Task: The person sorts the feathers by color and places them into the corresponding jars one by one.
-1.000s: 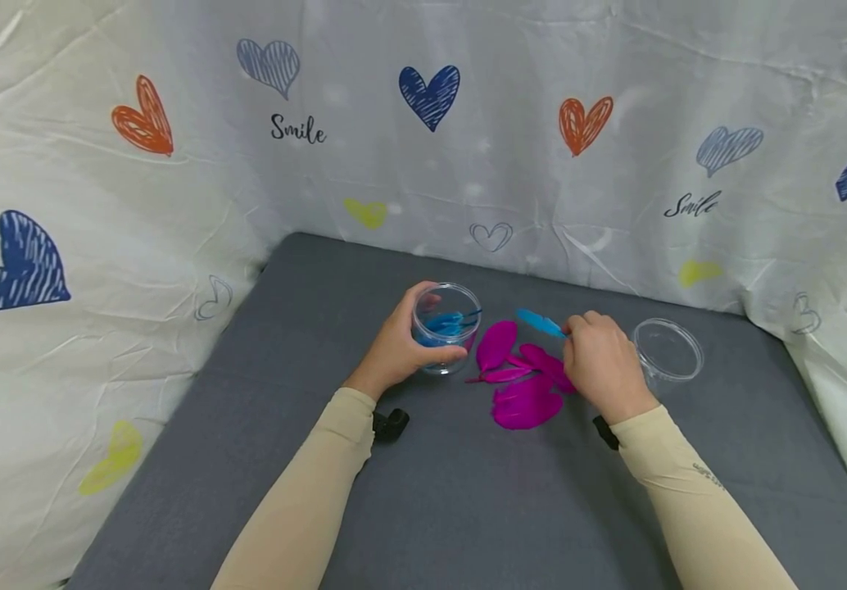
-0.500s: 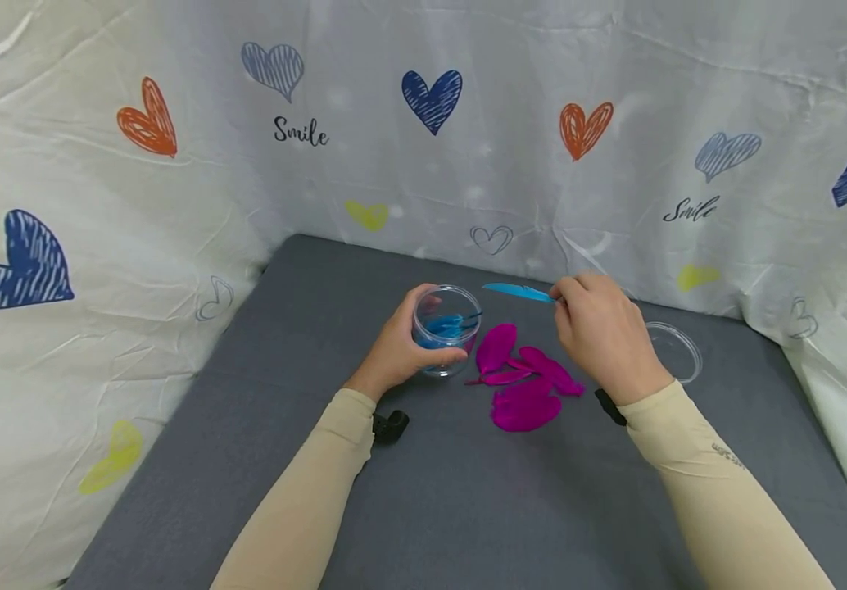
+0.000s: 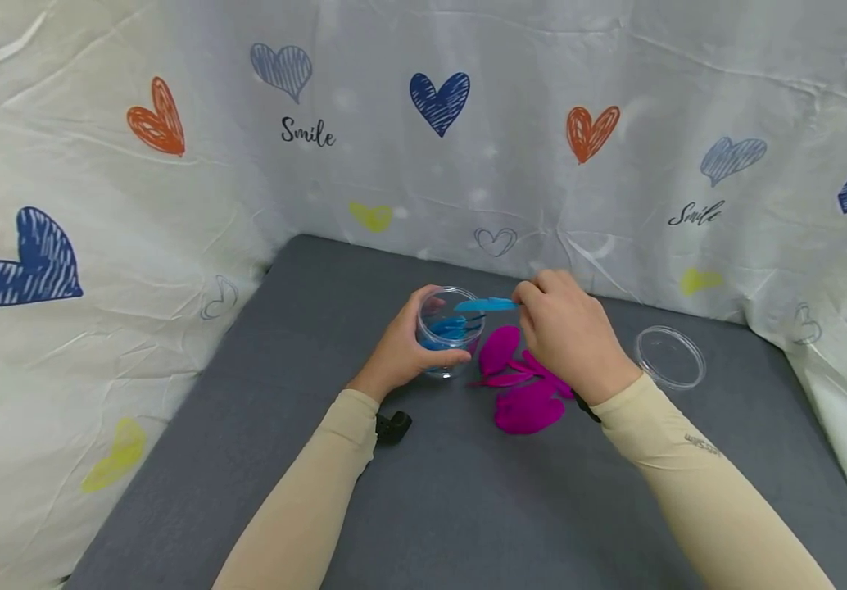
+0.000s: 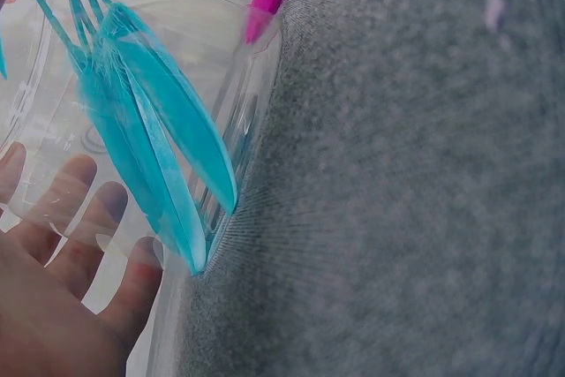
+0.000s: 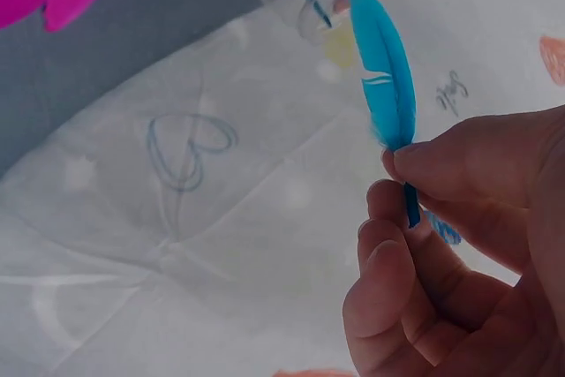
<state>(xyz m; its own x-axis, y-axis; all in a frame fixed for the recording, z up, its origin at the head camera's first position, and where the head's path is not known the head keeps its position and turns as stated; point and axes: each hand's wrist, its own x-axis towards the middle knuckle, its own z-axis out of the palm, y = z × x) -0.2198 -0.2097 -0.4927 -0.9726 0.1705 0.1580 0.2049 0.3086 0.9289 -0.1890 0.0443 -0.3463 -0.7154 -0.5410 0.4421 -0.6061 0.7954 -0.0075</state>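
My left hand grips a clear round jar from its left side, fingers behind and thumb across the front. Inside the jar lie several blue feathers, their quills leaning toward the rim. Between thumb and fingertips my right hand pinches one blue feather by its quill. That feather is level, and its tip overlaps the jar's mouth in the head view. Several magenta feathers lie on the table right of the jar, partly hidden under the right hand.
A clear round lid lies on the grey cloth-covered table, right of the right hand. Behind and to the left, a white curtain printed with hearts borders the table.
My right hand has lifted the blue feather from over the magenta ones and carried it left to the jar's mouth. The left hand and jar stay in place.
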